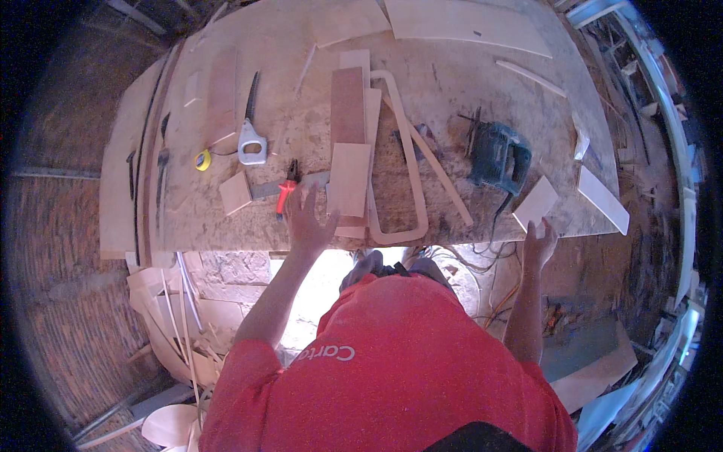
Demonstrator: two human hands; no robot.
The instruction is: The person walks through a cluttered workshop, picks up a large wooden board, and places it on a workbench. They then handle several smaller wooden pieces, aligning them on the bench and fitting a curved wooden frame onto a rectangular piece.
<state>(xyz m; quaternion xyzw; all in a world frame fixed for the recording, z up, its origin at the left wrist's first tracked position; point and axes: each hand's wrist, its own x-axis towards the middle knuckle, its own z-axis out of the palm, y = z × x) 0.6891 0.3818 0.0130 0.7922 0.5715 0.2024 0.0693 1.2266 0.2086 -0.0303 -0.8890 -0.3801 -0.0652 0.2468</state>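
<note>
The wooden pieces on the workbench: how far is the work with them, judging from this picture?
Done: several boards already lie cut, and a curved cut-out frame rests mid-bench. In hand: the left hand reaches, fingers spread, over a pale board; the right hand touches a small plywood rectangle at the bench edge. Left: the jigsaw, hand saw and red pliers lie idle, and nothing looks joined.

A worn wooden workbench (452,83) carries a blue-green jigsaw (497,158), taken here as the landmark. Left of the jigsaw lie a curved wooden frame piece (410,162), stacked flat boards (349,143), red-handled pliers (287,188), a grey-handled handsaw (251,132) and a yellow tape measure (202,160). Just right of it, at the near edge, lies a small pale panel (535,203); beyond the jigsaw lies a large pale sheet (467,22).
</note>
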